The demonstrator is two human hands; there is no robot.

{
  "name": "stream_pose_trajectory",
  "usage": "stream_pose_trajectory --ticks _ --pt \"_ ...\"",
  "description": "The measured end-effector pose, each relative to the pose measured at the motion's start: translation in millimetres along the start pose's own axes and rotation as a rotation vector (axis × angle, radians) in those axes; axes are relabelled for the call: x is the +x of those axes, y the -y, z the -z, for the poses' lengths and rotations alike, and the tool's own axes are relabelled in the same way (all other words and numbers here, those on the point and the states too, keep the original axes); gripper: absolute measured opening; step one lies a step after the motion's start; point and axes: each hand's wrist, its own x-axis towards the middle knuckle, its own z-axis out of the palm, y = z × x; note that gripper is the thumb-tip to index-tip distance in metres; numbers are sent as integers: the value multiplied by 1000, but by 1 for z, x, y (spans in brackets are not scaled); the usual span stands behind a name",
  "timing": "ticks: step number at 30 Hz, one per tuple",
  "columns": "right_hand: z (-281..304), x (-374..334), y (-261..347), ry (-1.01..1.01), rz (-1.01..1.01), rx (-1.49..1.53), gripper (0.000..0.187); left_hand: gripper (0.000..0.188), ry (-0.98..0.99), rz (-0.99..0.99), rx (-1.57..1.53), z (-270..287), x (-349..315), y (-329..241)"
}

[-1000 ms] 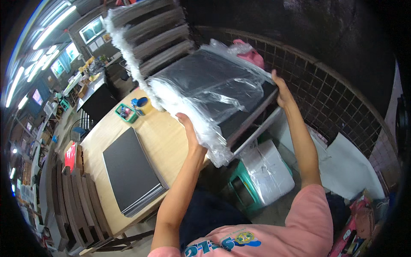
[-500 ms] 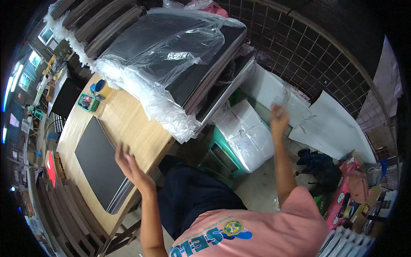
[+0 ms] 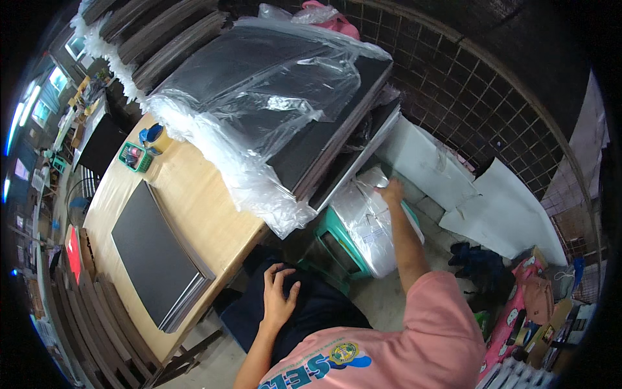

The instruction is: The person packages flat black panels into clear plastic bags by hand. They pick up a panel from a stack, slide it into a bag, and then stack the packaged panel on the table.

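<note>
Sheets [image 3: 157, 254] stacked, bundle [image 3: 369, 223] still wrapped — my left hand [image 3: 278, 297] spread, empty; right hand [image 3: 391, 191] at its edge, grip unclear from here.

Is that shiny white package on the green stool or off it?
On: the white package rests atop the green stool, whose edge shows underneath.

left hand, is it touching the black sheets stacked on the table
No, the left hand is over the dark trousers, apart from the black sheets.

Contact beneath right fingers [image 3: 386, 190] seemingly hidden
</note>
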Motion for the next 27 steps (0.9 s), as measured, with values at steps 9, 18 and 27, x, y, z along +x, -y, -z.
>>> stream_pose_trajectory --ticks 9,18,27 --pt "-41 5 -61 -108 141 176 87 39 194 325 -600 -73 25 44" --pt "47 -139 -47 288 571 449 55 110 367 934 -1213 -145 14 84" --pt "203 -351 96 525 1055 1103 58 101 135 -44 -472 1 -90 66"
